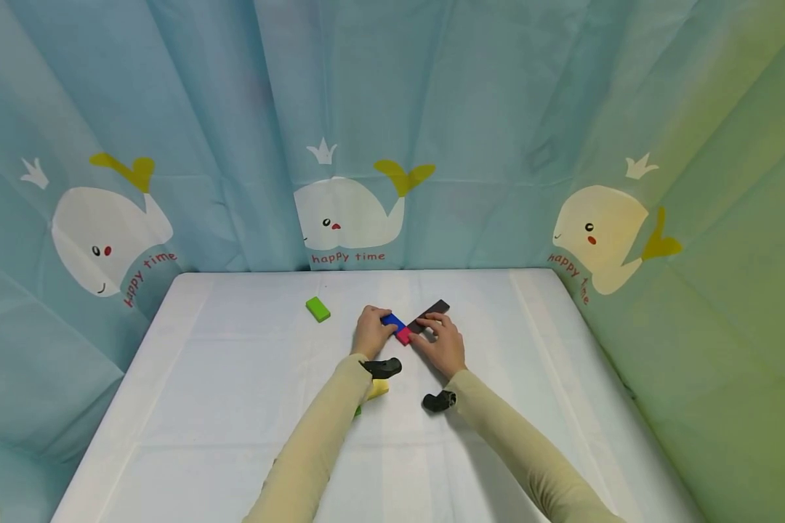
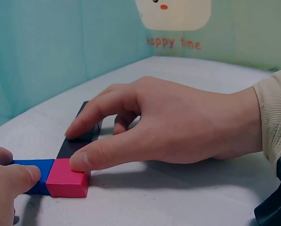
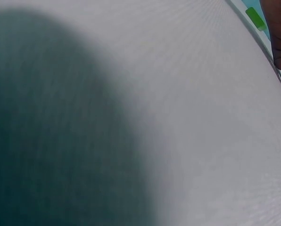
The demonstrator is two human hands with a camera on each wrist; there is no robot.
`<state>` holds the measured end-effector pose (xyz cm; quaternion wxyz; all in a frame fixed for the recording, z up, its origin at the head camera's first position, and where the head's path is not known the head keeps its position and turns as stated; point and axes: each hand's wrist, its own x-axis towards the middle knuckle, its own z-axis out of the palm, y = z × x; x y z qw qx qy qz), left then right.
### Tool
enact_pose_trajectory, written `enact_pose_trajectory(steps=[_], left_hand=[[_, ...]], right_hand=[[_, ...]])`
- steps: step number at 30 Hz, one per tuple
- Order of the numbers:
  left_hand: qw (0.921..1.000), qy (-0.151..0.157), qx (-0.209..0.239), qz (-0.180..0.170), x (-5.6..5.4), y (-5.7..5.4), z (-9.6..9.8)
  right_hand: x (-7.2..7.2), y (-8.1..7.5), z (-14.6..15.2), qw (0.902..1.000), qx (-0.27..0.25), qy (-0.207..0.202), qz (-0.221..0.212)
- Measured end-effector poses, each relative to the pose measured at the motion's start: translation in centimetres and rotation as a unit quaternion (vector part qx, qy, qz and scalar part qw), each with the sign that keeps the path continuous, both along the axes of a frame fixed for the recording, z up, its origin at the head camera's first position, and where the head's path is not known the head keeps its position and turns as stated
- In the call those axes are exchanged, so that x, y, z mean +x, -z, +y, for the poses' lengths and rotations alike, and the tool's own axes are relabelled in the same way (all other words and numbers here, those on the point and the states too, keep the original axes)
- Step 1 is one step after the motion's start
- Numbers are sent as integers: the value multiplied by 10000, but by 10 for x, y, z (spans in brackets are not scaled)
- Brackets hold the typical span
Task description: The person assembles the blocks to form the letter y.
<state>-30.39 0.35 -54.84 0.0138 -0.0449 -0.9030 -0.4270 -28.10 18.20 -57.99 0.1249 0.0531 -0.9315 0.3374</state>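
My left hand [image 1: 371,333] pinches the blue block [image 2: 44,186], its thumb on the near face and a finger behind. The blue block's end meets a small pink block [image 2: 68,184]. Running away from the pink one in the left wrist view is a long black block [image 2: 68,149], so the pieces form a corner on the table. My right hand [image 1: 443,350] arches over the black block with curved fingers. Its index fingertip lies at the black block's left edge, while the thumb presses the pink block's right top edge. In the right wrist view these blocks are nearly all out of frame.
A bright green block [image 1: 317,309] lies on the white-covered table [image 1: 235,378], left of the hands. Under my left forearm a yellow piece [image 1: 378,389] and a green piece [image 1: 357,412] are partly hidden. A curtain [image 1: 484,131] printed with whales hangs behind the table.
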Motion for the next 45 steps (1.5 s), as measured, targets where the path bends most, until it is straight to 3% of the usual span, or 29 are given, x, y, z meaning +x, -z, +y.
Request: enact_pose_trajectory(steps=[7, 12, 16, 19, 23, 27, 37, 45], left_hand=[[9999, -59, 80, -84, -3, 1, 2], [9995, -148, 273, 96, -8, 1, -7], [9974, -300, 531, 374, -17, -4, -30], [9954, -576, 485, 599, -24, -6, -56], [9907, -1080, -1, 833, -28, -2, -91], [9858, -1396, -531, 767, -26, 2, -114], [9930, -986, -569, 299, -20, 5, -123], [9945, -860, -551, 247, -20, 7, -124]], right_hand=[[-2, 3, 2, 10000, 19, 35, 65], [-3, 2, 2, 10000, 25, 55, 57], [-2, 0, 1, 10000, -27, 29, 90], [-2, -1, 0, 10000, -38, 6, 79], [-1, -2, -1, 10000, -31, -3, 24], [0, -2, 0, 10000, -46, -16, -22], [2, 1, 0, 10000, -84, -37, 33], [3, 1, 0, 9999, -102, -58, 84]])
